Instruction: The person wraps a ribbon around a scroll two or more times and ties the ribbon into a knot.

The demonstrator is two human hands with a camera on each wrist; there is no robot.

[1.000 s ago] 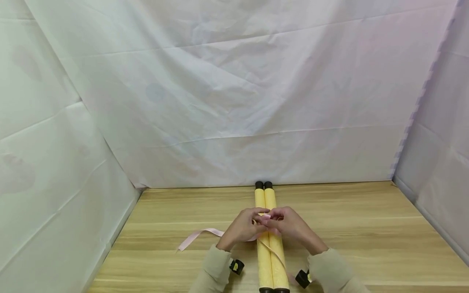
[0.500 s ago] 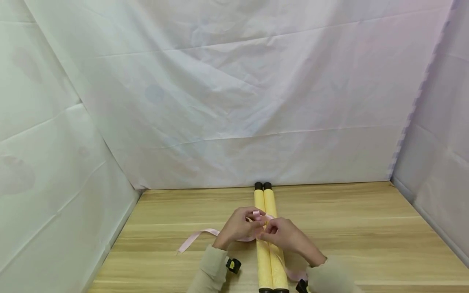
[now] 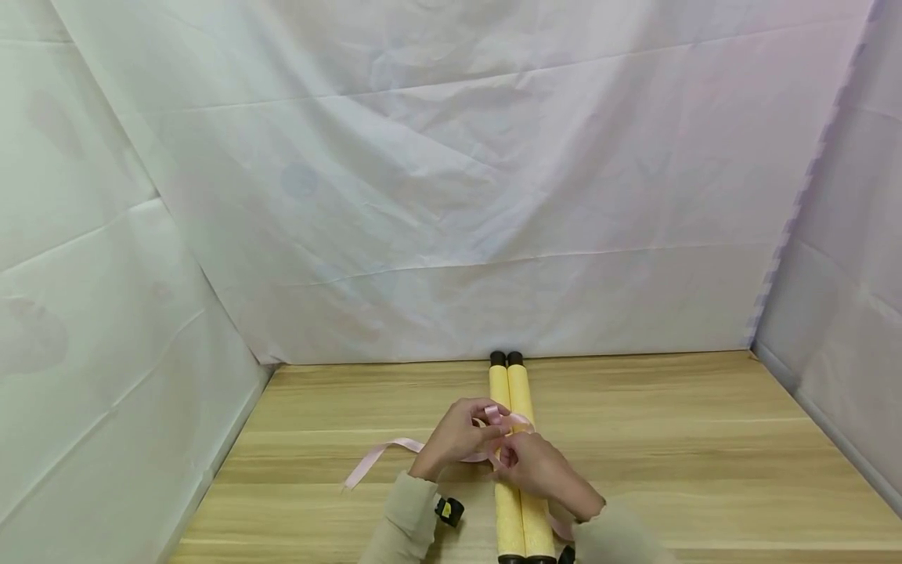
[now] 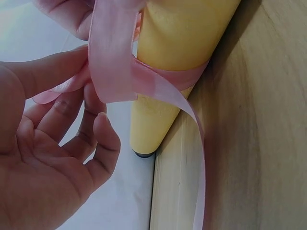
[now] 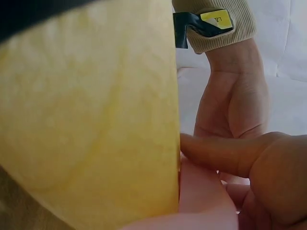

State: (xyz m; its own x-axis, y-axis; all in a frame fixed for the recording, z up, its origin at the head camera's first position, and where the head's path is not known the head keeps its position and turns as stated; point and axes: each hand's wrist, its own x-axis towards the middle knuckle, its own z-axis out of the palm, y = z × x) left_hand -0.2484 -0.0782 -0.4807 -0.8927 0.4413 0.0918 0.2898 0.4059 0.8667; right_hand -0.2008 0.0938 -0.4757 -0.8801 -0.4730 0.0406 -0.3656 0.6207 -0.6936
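Two yellow scroll rolls (image 3: 519, 493) with black end knobs lie side by side, pointing away from me. A pink satin ribbon (image 4: 112, 52) goes around them and is looped above them. My left hand (image 3: 456, 431) pinches a ribbon loop between thumb and fingers over the left roll. Close by on the near side, my right hand (image 3: 539, 468) pinches another stretch of the ribbon with thumb and fingertips. In the right wrist view a roll (image 5: 91, 120) fills the left side, and the ribbon (image 5: 204, 191) runs below the right thumb (image 5: 225, 153).
The rolls lie on a wood-grain table (image 3: 669, 446) whose back edge meets a white cloth backdrop (image 3: 451, 196). One ribbon tail (image 3: 373, 462) trails left over the table. Each wrist wears a black camera strap (image 3: 449, 511).
My hands have come apart from where they met over the rolls. The right hand has moved down toward me with ribbon in its fingers; the left keeps a loop raised.
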